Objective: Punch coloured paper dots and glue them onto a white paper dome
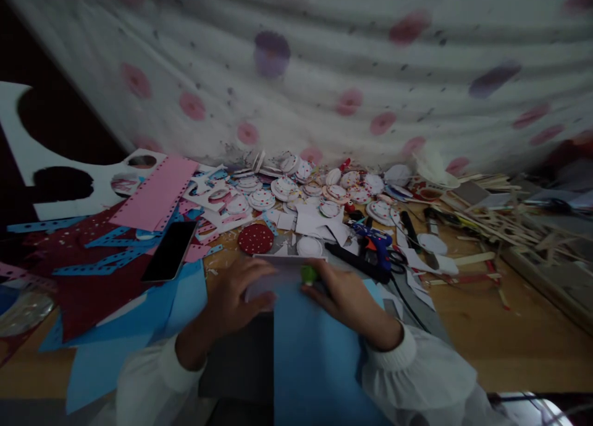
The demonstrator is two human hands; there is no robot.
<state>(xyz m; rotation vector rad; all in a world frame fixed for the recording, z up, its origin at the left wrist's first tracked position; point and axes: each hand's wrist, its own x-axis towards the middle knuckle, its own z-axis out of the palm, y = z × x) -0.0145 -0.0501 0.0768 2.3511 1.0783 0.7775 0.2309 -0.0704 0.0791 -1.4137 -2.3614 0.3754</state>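
Note:
My left hand (pixel 236 296) lies flat on a pale sheet of card (pixel 278 271) at the far end of a blue sheet of paper (pixel 306 352), fingers spread and pressing down. Beside it, my right hand (pixel 345 296) is curled round a small green tool (pixel 308 273) whose tip rests on the card's edge. Both sleeves are white. The blue sheet runs toward me over a dark grey mat (pixel 236 364).
A black phone (pixel 169 250) lies to the left among blue, pink and dark red paper strips. A blue glue gun (pixel 375 244), scissors, several dotted paper discs (pixel 287 188) and wooden sticks (pixel 491 225) crowd the far side. A spotted cloth hangs behind.

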